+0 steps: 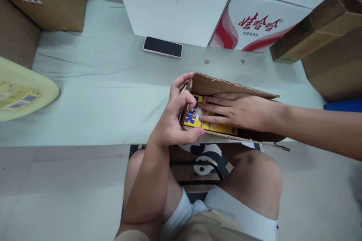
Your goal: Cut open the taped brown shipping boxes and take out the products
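An opened cardboard box (234, 86) lies at the table's front edge, its long walls running left to right. Inside its left part is a yellow and blue printed pack (192, 115). My left hand (177, 115) grips the left end of the box, fingers over the far corner and thumb along the near wall. My right hand (234, 109) reaches into the box from the right, fingers stretched out flat on top of the yellow pack. Part of the pack is hidden under that hand.
A dark-screened phone (163, 47) lies beyond the box, near a large white carton (175, 7). A white and red printed carton (254, 22) stands beside it. Brown cartons (65, 0) and a pale yellow bottle (25, 88) are at the left. More brown cartons (316, 34) stand right.
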The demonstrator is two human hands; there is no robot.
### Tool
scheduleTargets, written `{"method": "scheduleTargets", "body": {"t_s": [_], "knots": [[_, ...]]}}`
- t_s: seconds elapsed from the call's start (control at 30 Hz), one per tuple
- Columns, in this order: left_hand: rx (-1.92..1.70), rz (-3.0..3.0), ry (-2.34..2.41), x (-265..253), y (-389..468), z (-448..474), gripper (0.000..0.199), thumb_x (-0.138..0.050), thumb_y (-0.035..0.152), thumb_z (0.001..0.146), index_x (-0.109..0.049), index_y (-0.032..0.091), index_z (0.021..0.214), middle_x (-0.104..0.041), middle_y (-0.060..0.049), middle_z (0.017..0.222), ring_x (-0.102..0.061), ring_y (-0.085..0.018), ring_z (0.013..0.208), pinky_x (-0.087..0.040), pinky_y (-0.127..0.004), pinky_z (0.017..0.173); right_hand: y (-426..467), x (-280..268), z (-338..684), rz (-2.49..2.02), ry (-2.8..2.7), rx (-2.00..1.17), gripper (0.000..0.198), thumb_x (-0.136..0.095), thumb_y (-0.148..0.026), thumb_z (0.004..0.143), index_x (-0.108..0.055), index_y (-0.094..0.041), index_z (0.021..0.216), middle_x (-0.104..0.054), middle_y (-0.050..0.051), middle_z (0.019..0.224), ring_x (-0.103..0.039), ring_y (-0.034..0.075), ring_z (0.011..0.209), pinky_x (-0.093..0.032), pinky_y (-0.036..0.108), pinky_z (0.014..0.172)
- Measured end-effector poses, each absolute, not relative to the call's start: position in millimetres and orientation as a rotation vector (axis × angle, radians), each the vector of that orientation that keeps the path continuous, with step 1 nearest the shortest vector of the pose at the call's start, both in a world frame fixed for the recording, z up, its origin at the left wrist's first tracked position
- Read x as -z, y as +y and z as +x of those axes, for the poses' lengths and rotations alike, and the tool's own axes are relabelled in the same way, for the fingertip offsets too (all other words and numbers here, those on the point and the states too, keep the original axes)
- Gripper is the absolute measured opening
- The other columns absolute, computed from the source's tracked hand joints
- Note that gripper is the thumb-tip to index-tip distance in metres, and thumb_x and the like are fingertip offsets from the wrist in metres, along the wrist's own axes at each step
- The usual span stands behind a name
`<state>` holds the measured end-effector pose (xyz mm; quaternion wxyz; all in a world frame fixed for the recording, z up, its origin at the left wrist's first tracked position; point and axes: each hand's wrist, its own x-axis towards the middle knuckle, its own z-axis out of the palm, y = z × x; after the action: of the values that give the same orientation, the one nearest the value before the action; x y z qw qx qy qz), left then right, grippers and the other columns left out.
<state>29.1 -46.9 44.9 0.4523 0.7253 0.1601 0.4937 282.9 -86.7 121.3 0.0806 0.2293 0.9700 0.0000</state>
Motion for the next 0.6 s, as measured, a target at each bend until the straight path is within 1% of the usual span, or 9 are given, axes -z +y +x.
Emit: {"method": "scheduleTargets", "body": {"t_s": [0.1,0.2,0.33,0.4,0.47,0.6], "knots": [[-1.214,1.756,0.426,-45,-45,25,0.056,-0.061,0.078,0.081,-0.048,0.023,0.083,-0.042,-0.012,0.156,-0.042,-0.04,0.148,-0.038,-0.058,0.12,-82,-138,279,0.639,2.889,0.052,0.051,-0.048,-0.013,0.101,-0.055,-0.026,0.15,-0.058,0.009,0.154,-0.059,0.023,0.139,-0.054,0.045,0.114],[-1.216,1.747,0.431,-44,-43,19,0.057,-0.06,0.079,0.081,-0.048,0.023,0.08,-0.043,-0.011,0.156,-0.042,-0.042,0.147,-0.039,-0.058,0.118,-80,-156,274,0.687,2.868,0.092,0.045,-0.046,-0.012,0.101,-0.065,-0.029,0.138,-0.066,0.005,0.145,-0.066,0.022,0.131,-0.056,0.045,0.112],[-1.219,1.75,0.414,-41,-40,12,0.058,-0.061,0.08,0.08,-0.048,0.023,0.081,-0.042,-0.01,0.157,-0.042,-0.042,0.147,-0.041,-0.058,0.116,-80,-171,278,0.802,2.885,0.183,0.041,-0.041,-0.018,0.105,-0.071,-0.031,0.129,-0.072,0.004,0.135,-0.069,0.022,0.124,-0.058,0.046,0.108],[-1.234,1.747,0.389,-40,-39,10,0.056,-0.062,0.079,0.079,-0.049,0.024,0.083,-0.042,-0.01,0.158,-0.043,-0.042,0.146,-0.041,-0.057,0.115,-82,-173,285,0.873,2.916,0.203,0.041,-0.036,-0.023,0.107,-0.072,-0.032,0.125,-0.073,0.004,0.132,-0.069,0.023,0.122,-0.059,0.045,0.104],[-1.235,1.749,0.375,-40,-38,10,0.056,-0.063,0.078,0.078,-0.05,0.024,0.084,-0.042,-0.01,0.158,-0.044,-0.043,0.146,-0.042,-0.058,0.115,-85,-172,292,0.934,2.943,0.175,0.039,-0.036,-0.032,0.109,-0.072,-0.031,0.123,-0.073,0.005,0.13,-0.069,0.024,0.121,-0.06,0.045,0.1],[-1.182,1.774,0.39,-44,-40,13,0.055,-0.062,0.078,0.079,-0.053,0.025,0.087,-0.042,-0.011,0.158,-0.04,-0.042,0.15,-0.038,-0.06,0.12,-94,-168,307,1.024,3.006,-0.086,0.04,-0.047,-0.052,0.104,-0.071,-0.025,0.122,-0.074,0.01,0.123,-0.07,0.027,0.115,-0.061,0.043,0.09]]}}
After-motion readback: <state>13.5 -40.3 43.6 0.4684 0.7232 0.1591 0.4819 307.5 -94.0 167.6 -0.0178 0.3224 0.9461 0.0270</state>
